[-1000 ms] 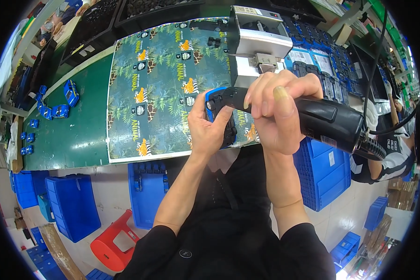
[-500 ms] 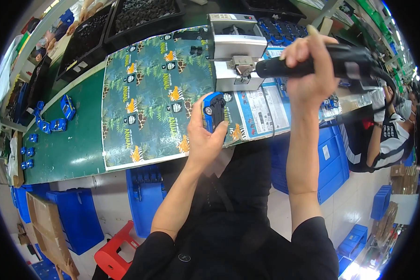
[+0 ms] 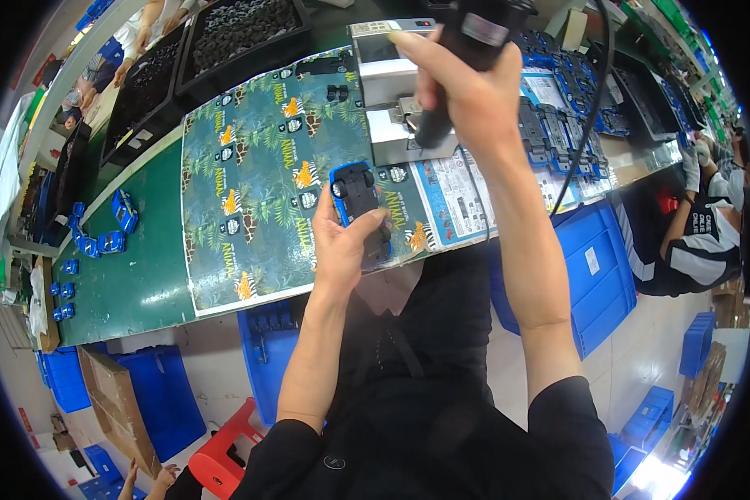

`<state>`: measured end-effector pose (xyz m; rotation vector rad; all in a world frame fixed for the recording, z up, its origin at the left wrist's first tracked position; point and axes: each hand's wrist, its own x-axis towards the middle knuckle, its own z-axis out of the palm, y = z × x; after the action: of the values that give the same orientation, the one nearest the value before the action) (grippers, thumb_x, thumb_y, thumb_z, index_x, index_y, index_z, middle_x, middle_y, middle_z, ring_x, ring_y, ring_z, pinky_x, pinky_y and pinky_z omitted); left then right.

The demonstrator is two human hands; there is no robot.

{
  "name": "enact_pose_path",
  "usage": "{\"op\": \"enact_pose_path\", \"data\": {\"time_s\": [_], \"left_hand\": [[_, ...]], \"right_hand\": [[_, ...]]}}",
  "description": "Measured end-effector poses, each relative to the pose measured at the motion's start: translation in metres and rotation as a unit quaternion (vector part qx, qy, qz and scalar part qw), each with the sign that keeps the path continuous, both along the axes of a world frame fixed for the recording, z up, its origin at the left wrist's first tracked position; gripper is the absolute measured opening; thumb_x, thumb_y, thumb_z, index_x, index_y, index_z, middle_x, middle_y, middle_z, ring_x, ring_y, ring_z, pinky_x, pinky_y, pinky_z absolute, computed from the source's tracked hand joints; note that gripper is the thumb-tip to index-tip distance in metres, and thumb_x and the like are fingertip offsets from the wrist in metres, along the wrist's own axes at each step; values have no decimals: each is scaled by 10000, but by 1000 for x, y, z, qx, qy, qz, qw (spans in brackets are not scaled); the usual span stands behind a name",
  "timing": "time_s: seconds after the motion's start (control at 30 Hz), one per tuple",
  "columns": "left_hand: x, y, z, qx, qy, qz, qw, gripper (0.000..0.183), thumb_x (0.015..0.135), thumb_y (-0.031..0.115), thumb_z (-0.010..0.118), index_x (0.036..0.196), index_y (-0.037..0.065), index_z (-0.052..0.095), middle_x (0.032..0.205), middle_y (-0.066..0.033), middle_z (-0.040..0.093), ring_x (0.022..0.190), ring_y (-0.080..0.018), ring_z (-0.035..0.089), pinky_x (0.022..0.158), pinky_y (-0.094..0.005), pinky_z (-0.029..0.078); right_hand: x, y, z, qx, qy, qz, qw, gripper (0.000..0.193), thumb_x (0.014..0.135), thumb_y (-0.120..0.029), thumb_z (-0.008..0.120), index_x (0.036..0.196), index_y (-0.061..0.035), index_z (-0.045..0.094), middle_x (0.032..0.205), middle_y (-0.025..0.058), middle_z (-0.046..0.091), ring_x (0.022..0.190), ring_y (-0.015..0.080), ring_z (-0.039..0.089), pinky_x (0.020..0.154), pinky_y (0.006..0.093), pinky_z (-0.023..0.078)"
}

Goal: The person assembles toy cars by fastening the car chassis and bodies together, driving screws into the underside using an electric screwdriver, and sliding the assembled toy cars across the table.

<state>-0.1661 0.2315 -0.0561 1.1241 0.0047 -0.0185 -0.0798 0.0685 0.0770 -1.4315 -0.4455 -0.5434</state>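
Observation:
My left hand point(image 3: 339, 250) is closed around a blue toy car point(image 3: 358, 187). The car's black underside and wheels face up, above the printed mat. In my right hand point(image 3: 479, 108) I grip a black electric screwdriver point(image 3: 483, 37), its body tilted and its lower end down by the front of a silver-grey box-shaped machine point(image 3: 389, 82), likely a screw feeder. My hand and the tool cover part of that machine. Whether the screwdriver's tip touches the machine's small metal block cannot be seen.
Toy car bodies point(image 3: 123, 212) sit on the green table at left. Black car undersides point(image 3: 550, 133) lie in rows at right beside a hanging cable point(image 3: 593, 108). Black bins point(image 3: 246, 37) of small parts stand at the back. A co-worker point(image 3: 700, 221) sits at far right.
My right hand has swung the screwdriver from nearly level to steeply tilted, its lower end now down in front of the machine. The car has turned so more of its underside shows.

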Motion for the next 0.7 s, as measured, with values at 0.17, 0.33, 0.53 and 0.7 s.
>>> {"op": "enact_pose_path", "data": {"time_s": [0.17,0.33,0.53,0.7], "left_hand": [[0,-1,1,-20,15,5,1000,499,765,-44,698,1226,32,521,1036,-89,636,806,-160,668,720,-307,565],[2,-2,0,-19,7,9,1000,471,778,-77,665,1214,18,517,1009,-64,635,783,-136,659,698,-288,561],[2,0,-1,-19,11,9,1000,474,784,-73,668,1219,33,512,1025,-66,636,786,-137,665,693,-291,567],[1,-2,1,-44,29,10,999,467,780,-71,677,1206,34,519,1017,-65,640,780,-141,668,688,-297,571]], "right_hand": [[-67,-10,-16,176,38,183,966,124,869,-102,616,832,-35,518,556,31,481,432,125,468,466,284,442],[-111,6,-34,172,3,191,966,117,859,-119,543,900,-42,465,616,52,473,459,144,456,492,316,455],[-111,13,-53,162,15,176,971,104,869,-92,552,914,-45,471,629,59,486,481,150,472,514,318,465],[-114,16,-57,124,28,175,976,122,865,-69,579,902,-48,465,629,65,485,489,151,475,523,318,470]]}}
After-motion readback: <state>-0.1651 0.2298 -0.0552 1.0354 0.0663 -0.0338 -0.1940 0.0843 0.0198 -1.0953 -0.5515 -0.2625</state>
